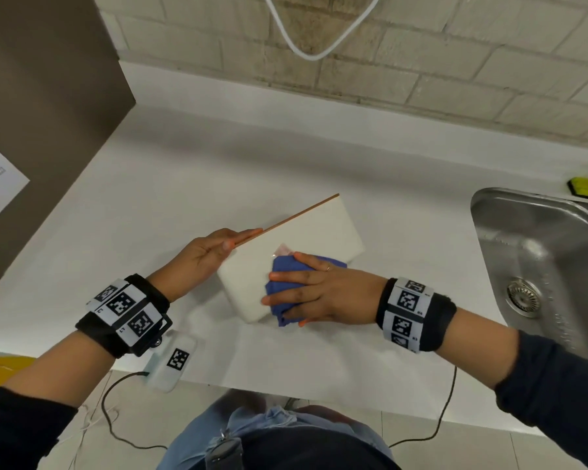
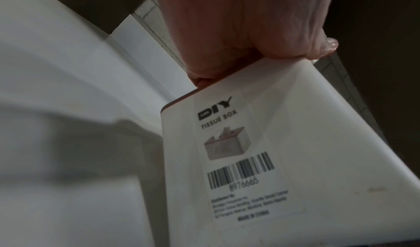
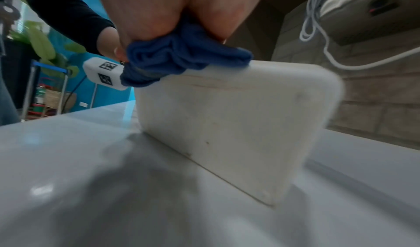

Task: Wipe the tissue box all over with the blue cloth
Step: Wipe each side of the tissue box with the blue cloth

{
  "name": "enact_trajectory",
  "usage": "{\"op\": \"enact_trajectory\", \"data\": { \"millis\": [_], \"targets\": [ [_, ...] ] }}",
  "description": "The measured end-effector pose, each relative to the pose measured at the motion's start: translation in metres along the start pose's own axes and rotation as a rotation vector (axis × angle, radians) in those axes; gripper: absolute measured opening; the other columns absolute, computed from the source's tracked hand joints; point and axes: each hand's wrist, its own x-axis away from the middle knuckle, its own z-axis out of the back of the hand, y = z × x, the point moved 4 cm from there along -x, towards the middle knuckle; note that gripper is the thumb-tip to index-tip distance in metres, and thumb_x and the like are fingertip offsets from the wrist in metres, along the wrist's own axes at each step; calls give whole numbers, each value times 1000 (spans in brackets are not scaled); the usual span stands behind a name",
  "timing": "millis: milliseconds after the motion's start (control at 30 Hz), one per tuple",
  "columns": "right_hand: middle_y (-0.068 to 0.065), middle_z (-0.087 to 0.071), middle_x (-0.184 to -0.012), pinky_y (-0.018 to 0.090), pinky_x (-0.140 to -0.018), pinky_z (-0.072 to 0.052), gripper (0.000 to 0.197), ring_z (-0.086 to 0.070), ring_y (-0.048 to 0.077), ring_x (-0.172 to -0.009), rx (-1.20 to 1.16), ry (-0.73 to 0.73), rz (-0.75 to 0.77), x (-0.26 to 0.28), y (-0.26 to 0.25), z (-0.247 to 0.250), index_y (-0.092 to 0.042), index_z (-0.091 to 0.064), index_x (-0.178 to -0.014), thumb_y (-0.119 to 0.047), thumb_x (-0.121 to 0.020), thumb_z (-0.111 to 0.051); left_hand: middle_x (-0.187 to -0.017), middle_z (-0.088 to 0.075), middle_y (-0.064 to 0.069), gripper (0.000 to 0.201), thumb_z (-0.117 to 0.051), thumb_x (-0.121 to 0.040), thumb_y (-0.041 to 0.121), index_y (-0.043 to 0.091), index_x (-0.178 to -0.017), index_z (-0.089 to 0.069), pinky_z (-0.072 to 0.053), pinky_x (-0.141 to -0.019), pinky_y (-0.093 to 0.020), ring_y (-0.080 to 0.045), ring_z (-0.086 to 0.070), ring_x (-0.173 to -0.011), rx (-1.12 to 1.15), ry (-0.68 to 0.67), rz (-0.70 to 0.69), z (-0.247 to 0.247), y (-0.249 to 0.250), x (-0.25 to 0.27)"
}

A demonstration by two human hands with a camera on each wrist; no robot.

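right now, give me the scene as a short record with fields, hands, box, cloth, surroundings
left hand: left hand grips the tissue box at its wood-coloured edge, steadying it
right hand: right hand presses the bunched blue cloth onto the box's upward face
tissue box: white tissue box stands on its side on the counter; label with barcode on one face
blue cloth: blue cloth crumpled under the fingers, near the box's end closest to the person
counter: white counter
sink: steel sink to the right, apart from the box
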Motion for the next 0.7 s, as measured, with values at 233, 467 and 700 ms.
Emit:
{"op": "enact_trajectory", "data": {
  "millis": [233,467,700],
  "targets": [
    [3,-30,-149,40,-116,3,34,-21,22,-138,24,25,-215,50,17,-2,-23,-58,-123,-20,-95,-38,-119,-55,-14,56,-40,-76,76,46,-122,-53,-34,-96,-9,-8,-52,-114,-47,-32,-6,-4,0,1],
    [12,-30,-148,54,-110,-16,36,-32,33,-135,32,64,-574,97,39,6,-16,-63,-114,-3,-81,-69,-116,-54,-14,57,-43,-73,77,47,-121,-53,-34,-97,-9,-9,-52,-114,-74,-45,-18,-4,4,-1],
    [27,-48,-135,54,-105,-31,34,-43,45,-125,34,245,-839,127,11,22,-18,-53,-116,-35,-100,-29,-108,-51,7,52,-45,-71,77,60,-119,-47,-34,-90,-10,-6,-50,-100,-342,-175,-89,3,18,-14]
  ]
}}
